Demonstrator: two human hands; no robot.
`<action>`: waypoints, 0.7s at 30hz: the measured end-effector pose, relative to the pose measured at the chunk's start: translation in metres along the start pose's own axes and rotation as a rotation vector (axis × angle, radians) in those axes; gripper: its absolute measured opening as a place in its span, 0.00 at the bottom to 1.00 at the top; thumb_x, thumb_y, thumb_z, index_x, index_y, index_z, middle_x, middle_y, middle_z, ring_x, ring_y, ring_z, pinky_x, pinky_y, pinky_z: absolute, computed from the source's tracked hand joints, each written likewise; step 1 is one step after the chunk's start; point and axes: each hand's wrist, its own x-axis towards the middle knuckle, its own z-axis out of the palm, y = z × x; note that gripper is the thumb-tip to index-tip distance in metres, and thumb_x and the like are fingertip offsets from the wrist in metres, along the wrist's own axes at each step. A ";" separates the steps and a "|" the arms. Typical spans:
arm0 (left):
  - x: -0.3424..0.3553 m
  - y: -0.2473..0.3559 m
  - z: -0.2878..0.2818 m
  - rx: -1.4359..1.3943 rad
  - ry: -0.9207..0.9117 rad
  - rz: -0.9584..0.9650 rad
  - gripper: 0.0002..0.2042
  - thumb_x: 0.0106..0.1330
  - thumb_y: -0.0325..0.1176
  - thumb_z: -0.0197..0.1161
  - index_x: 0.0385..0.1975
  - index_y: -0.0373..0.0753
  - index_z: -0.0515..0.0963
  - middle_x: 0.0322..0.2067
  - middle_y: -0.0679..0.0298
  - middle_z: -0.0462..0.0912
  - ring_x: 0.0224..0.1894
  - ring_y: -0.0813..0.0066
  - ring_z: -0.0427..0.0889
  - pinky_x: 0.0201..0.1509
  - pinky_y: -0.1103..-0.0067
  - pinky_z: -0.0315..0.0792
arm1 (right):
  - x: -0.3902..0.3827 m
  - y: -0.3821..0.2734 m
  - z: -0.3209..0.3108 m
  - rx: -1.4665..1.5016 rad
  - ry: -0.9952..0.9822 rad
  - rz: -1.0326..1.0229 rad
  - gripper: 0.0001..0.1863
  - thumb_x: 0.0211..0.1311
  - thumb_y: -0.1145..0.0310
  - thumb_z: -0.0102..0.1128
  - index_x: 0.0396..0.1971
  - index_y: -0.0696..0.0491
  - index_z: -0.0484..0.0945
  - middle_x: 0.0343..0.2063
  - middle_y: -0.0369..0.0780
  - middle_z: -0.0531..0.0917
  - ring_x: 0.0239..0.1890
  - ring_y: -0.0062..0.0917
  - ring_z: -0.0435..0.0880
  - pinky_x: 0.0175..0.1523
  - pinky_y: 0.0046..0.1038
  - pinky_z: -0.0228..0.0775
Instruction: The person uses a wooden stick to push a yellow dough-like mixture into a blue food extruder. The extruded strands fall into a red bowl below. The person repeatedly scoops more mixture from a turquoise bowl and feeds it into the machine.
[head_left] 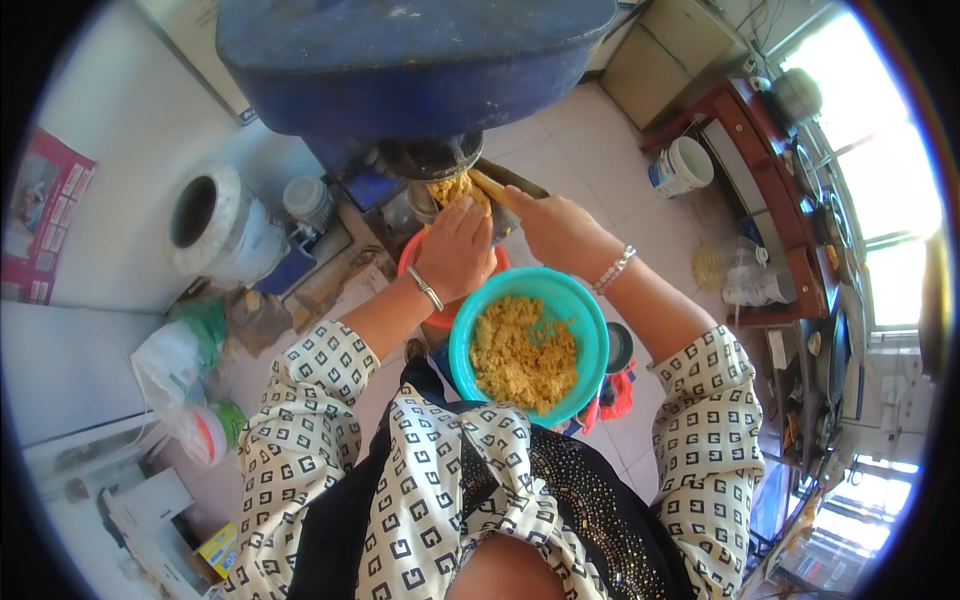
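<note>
My left hand (460,248) is at the mouth of a blue machine (410,75), back of the hand up. Its fingers are bent over a clump of yellow crumbly dough (452,188), and their undersides are hidden. Beside it, my right hand (562,236) grips a wooden stick (488,187), whose far end points at the machine's dark round opening (435,155). A turquoise basin (597,345) of loose yellow crumbly dough (525,355) stands close to my body, below both hands. Partly covered by my left hand and the basin is a red basin (410,252).
To the left are a white drum-shaped machine (240,235), a motor (308,200) and plastic bags (170,360). A white bucket (685,165) stands on the tiled floor at right, near a red-brown wooden table (765,180) bearing pots. Red cloth (615,395) lies beside the turquoise basin.
</note>
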 end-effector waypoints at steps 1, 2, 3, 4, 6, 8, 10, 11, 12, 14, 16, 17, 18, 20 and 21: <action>0.000 -0.001 0.001 0.004 -0.002 0.000 0.25 0.52 0.34 0.65 0.50 0.30 0.72 0.53 0.51 0.74 0.59 0.49 0.72 0.62 0.60 0.68 | 0.001 -0.003 0.000 -0.019 0.001 0.007 0.24 0.62 0.73 0.53 0.59 0.56 0.68 0.28 0.52 0.83 0.34 0.49 0.84 0.38 0.45 0.76; 0.001 -0.003 0.002 -0.016 -0.032 -0.005 0.25 0.52 0.33 0.65 0.51 0.30 0.72 0.54 0.51 0.73 0.60 0.49 0.71 0.63 0.60 0.67 | 0.002 -0.005 0.000 -0.038 0.002 0.016 0.24 0.61 0.73 0.53 0.60 0.56 0.68 0.28 0.52 0.83 0.34 0.49 0.85 0.38 0.45 0.76; 0.003 -0.006 0.003 -0.038 -0.060 -0.008 0.26 0.52 0.33 0.65 0.52 0.30 0.72 0.54 0.50 0.72 0.60 0.49 0.71 0.64 0.60 0.67 | 0.001 -0.005 0.001 -0.058 0.004 0.028 0.25 0.61 0.73 0.53 0.60 0.56 0.67 0.28 0.52 0.83 0.34 0.49 0.85 0.37 0.45 0.76; 0.005 -0.007 0.003 -0.061 -0.089 -0.009 0.26 0.52 0.32 0.65 0.53 0.30 0.72 0.55 0.49 0.72 0.61 0.49 0.70 0.65 0.60 0.67 | -0.002 -0.004 -0.003 -0.071 -0.020 0.029 0.26 0.61 0.73 0.53 0.62 0.55 0.67 0.27 0.51 0.83 0.34 0.48 0.85 0.37 0.44 0.76; -0.001 0.000 -0.011 0.020 -0.027 0.036 0.25 0.54 0.32 0.65 0.51 0.27 0.73 0.55 0.47 0.72 0.61 0.48 0.69 0.66 0.60 0.65 | -0.008 0.002 -0.016 -0.095 -0.065 0.026 0.29 0.61 0.73 0.53 0.64 0.54 0.65 0.26 0.50 0.83 0.32 0.47 0.85 0.36 0.43 0.76; -0.005 0.004 -0.027 0.030 -0.050 0.051 0.25 0.54 0.32 0.65 0.52 0.25 0.73 0.56 0.45 0.72 0.62 0.48 0.68 0.67 0.61 0.64 | -0.039 -0.002 -0.032 -0.097 -0.030 0.038 0.30 0.60 0.73 0.53 0.65 0.54 0.64 0.24 0.49 0.83 0.30 0.45 0.85 0.34 0.42 0.76; -0.015 0.008 -0.037 -0.009 -0.157 0.024 0.27 0.54 0.33 0.66 0.53 0.23 0.73 0.57 0.45 0.71 0.64 0.49 0.67 0.69 0.62 0.63 | -0.063 -0.011 -0.033 -0.126 -0.046 0.022 0.32 0.59 0.74 0.54 0.66 0.54 0.64 0.22 0.48 0.82 0.27 0.43 0.85 0.32 0.41 0.76; -0.014 0.008 -0.040 0.018 -0.215 0.036 0.30 0.55 0.37 0.67 0.54 0.21 0.72 0.58 0.45 0.71 0.65 0.50 0.66 0.70 0.63 0.62 | -0.071 -0.014 -0.032 -0.158 -0.076 0.017 0.32 0.59 0.74 0.54 0.66 0.54 0.63 0.21 0.47 0.82 0.26 0.43 0.85 0.30 0.41 0.75; -0.013 0.007 -0.039 0.040 -0.208 0.059 0.30 0.56 0.38 0.67 0.54 0.21 0.72 0.57 0.44 0.72 0.65 0.50 0.66 0.70 0.63 0.62 | -0.074 -0.016 -0.033 -0.194 -0.096 0.013 0.33 0.58 0.74 0.55 0.67 0.54 0.63 0.21 0.47 0.82 0.25 0.42 0.84 0.29 0.40 0.75; -0.011 0.005 -0.036 0.086 -0.194 0.104 0.31 0.57 0.41 0.66 0.54 0.21 0.72 0.57 0.44 0.73 0.65 0.50 0.66 0.70 0.63 0.62 | -0.071 -0.017 -0.024 -0.213 -0.102 0.011 0.32 0.62 0.72 0.54 0.68 0.53 0.62 0.19 0.46 0.81 0.23 0.39 0.83 0.28 0.38 0.74; -0.010 0.003 -0.030 0.104 -0.205 0.100 0.32 0.57 0.43 0.66 0.54 0.21 0.72 0.56 0.43 0.73 0.65 0.49 0.66 0.70 0.63 0.61 | -0.066 -0.022 -0.018 -0.244 -0.110 0.001 0.32 0.63 0.71 0.53 0.69 0.54 0.61 0.19 0.45 0.81 0.22 0.38 0.83 0.28 0.37 0.73; -0.009 0.002 -0.028 0.112 -0.211 0.098 0.32 0.57 0.44 0.66 0.55 0.21 0.72 0.56 0.42 0.74 0.65 0.48 0.66 0.70 0.62 0.61 | -0.063 -0.026 -0.018 -0.268 -0.115 -0.009 0.33 0.62 0.72 0.54 0.69 0.56 0.60 0.19 0.45 0.81 0.22 0.38 0.83 0.28 0.37 0.74; -0.007 0.001 -0.026 0.117 -0.210 0.095 0.33 0.57 0.44 0.66 0.55 0.21 0.71 0.56 0.42 0.73 0.65 0.48 0.66 0.70 0.62 0.61 | -0.061 -0.028 -0.017 -0.291 -0.122 -0.019 0.34 0.61 0.73 0.54 0.69 0.57 0.59 0.19 0.45 0.81 0.22 0.38 0.83 0.27 0.37 0.74; -0.003 -0.001 -0.023 0.127 -0.208 0.088 0.33 0.57 0.45 0.65 0.55 0.21 0.71 0.56 0.41 0.73 0.64 0.46 0.67 0.70 0.62 0.61 | -0.057 -0.027 -0.013 -0.282 -0.101 -0.025 0.35 0.59 0.73 0.54 0.69 0.59 0.59 0.19 0.45 0.81 0.22 0.38 0.83 0.27 0.38 0.74; 0.000 -0.001 -0.022 0.108 -0.205 0.082 0.33 0.57 0.45 0.65 0.54 0.21 0.71 0.56 0.41 0.73 0.64 0.46 0.67 0.70 0.62 0.61 | -0.055 -0.026 -0.011 -0.277 -0.088 -0.028 0.36 0.59 0.74 0.54 0.69 0.59 0.58 0.19 0.45 0.81 0.22 0.39 0.83 0.27 0.38 0.73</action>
